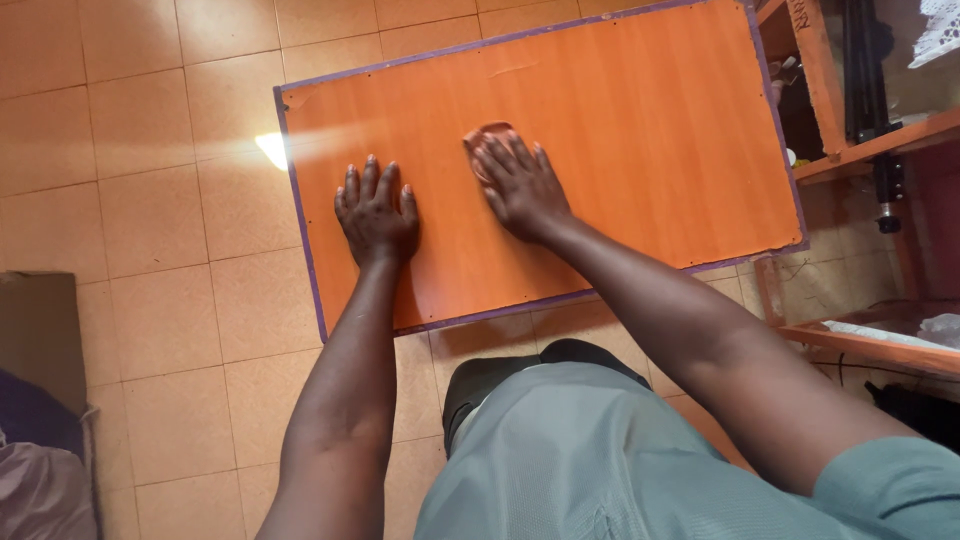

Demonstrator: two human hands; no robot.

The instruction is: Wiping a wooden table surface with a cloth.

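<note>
Small orange pad (487, 137), looked like sandpaper or a rubbing cloth, lay flat on the orange board (640, 130), roughly mid-board and a bit toward the left half. Only its far edge showed; the rest sat under your fingers.

Your right hand (522, 185) was pressed down on that pad, palm flat, fingers straight and slightly spread. No curled grip: you pinned it under the fingertips rather than clasping it.

Your left hand (376, 212) was flat on the bare board just beside the right one, near the board's left edge. Fingers were splayed and extended, nothing in it or under it. The two hands were close but not touching.

The board was a rectangular laminate panel with a purple edge strip, lying flat, skewed slightly to the camera. Its near-left corner was beside your left forearm. The top-left corner showed a small chip. A bright glare spot sat on the left edge.

The board rested on the tiled floor (150, 130), tan square tiles. You stood at the near long edge, grey-green shirt (600, 470) and a dark shoe (480, 380) visible below.

On the right, a wooden shelf unit (870, 145) in the same orange finish stood against the board's right end. A black tripod leg (885, 180) hung by it.

At the lower left was a brown cardboard box (38, 330), with purple and grey fabric (35, 470) below it, well apart from the board.
</note>
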